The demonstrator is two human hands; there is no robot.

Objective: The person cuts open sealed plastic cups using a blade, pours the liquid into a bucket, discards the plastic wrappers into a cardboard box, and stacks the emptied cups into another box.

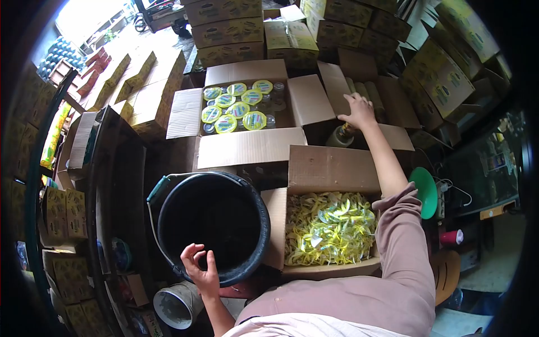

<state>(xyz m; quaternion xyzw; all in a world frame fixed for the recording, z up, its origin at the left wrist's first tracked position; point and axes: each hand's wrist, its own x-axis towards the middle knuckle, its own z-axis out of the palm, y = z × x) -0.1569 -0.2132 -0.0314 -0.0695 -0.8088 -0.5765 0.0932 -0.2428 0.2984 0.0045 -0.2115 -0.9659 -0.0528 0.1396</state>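
Note:
My left hand (pixel 202 272) hovers at the near rim of a large black bucket (pixel 263 224); its fingers are loosely curled and apart, with nothing visible in them. My right hand (pixel 359 111) reaches forward to an open cardboard box (pixel 335 90) holding several pale rolls or tubes (pixel 370 96). Its fingers are spread over them; whether they touch is hard to tell. Just below that hand stands a bottle-like container (pixel 340 136). Closer to me, another open carton (pixel 332 168) is full of yellow and clear shredded strips (pixel 331 230).
An open carton (pixel 247 147) at the centre holds several lidded cups (pixel 238 109) with yellow-rimmed tops. Stacked yellow boxes (pixel 227 28) rise behind. A green bowl-like object (pixel 424 192) is to the right, a white pail (pixel 174 306) low on the left, beside dark shelving (pixel 104 185).

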